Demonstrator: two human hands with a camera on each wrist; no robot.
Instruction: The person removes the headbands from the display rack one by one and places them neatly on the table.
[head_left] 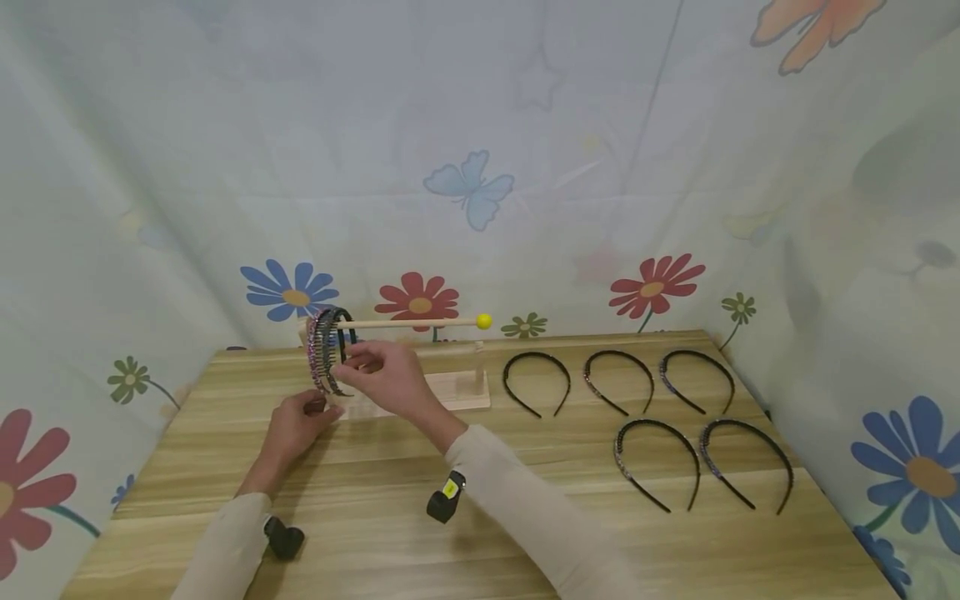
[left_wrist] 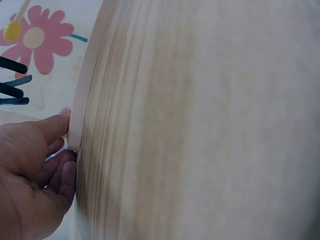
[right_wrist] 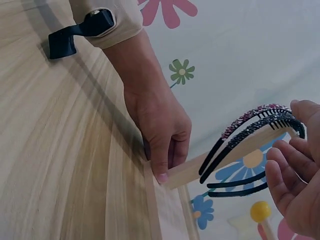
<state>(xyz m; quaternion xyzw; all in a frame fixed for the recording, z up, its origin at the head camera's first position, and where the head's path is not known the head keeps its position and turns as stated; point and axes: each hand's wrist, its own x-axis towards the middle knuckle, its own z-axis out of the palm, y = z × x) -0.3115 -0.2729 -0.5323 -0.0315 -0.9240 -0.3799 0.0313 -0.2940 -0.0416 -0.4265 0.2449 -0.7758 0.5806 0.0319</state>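
Note:
My left hand (head_left: 294, 429) pinches the near left corner of the wooden stand (head_left: 468, 402), thumb on top of its base. In the left wrist view, the thumb and curled fingers meet at the wood's edge. Several dark comb headbands (head_left: 324, 354) hang together at the left end of the stand's rod (head_left: 408, 322). Pink and grey glitter covers the tops of two headbands (right_wrist: 260, 119). Beside them is my right hand (head_left: 390, 379), fingers loosely bent, with a gap between thumb and fingertips (right_wrist: 275, 172). Whether its thumb touches a band is hard to tell.
A yellow ball (head_left: 484, 321) caps the rod's right end. Several separate headbands (head_left: 570, 379) lie on the right of the wood-grain table (head_left: 525, 533), in two rows. Behind the table hangs a flowered cloth (head_left: 570, 225).

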